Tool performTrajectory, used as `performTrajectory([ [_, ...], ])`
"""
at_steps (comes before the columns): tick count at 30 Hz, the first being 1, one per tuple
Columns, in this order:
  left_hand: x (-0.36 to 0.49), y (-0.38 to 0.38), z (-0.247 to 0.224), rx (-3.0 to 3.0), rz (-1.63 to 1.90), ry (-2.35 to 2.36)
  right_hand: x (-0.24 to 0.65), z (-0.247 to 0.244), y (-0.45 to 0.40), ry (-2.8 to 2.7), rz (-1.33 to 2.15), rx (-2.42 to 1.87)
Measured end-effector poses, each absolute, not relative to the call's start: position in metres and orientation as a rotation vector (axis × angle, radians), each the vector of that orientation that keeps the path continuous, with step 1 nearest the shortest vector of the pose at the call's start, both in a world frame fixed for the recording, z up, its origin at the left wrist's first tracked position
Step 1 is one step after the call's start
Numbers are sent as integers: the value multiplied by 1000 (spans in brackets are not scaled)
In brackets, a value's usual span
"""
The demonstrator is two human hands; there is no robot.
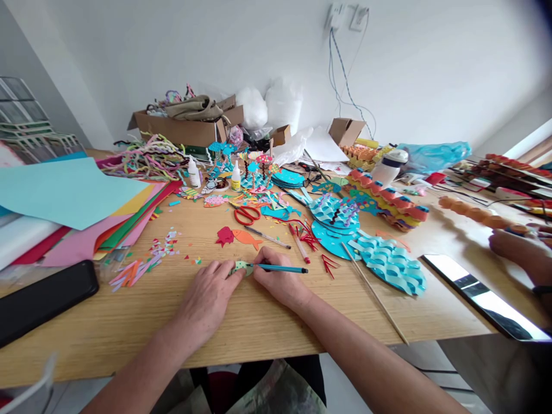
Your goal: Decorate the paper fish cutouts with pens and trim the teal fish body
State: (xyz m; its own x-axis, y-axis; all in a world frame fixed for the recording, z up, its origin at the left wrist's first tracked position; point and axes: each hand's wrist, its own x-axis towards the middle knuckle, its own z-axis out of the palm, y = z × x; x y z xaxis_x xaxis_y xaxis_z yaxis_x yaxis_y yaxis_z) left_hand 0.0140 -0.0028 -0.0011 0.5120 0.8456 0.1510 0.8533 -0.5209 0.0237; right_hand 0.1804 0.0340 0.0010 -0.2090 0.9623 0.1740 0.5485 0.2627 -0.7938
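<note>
Green cutout: the small, dark-dotted piece of light green paper lies flat on the table, between the two hands; its edges are partly covered, but its long axis seems to run roughly left to right.
Blue pen: slim, nearly level across the view, its tip pointing left at the cutout's right part (whether it actually touches the paper is too small to tell) and its dark end out to the right.
Left hand: palm down, thumb and forefinger holding the cutout against the table from its left side; the forearm slants in from the lower left.
Right hand: fingers curled and pinching the pen close to its tip, just beside the cutout's right edge; the forearm comes up from the lower right. Both hands are about equally near the paper, but only this one has the pen.
Fish cutouts: a red one and an orange one lie side by side just beyond the hands.
Red scissors: farther back, behind the orange fish.
Clear-barrelled pen: slanting on the table beyond the right hand.
</note>
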Motion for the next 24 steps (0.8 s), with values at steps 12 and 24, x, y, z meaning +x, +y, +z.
performTrajectory([
  [12,13,-2,-3,-2698,-240,-1502,181,3,33,-1887,780,-1361],
  [24,13,-1,-5,-2673,-256,-1501,181,3,34,-1885,793,-1355],
])
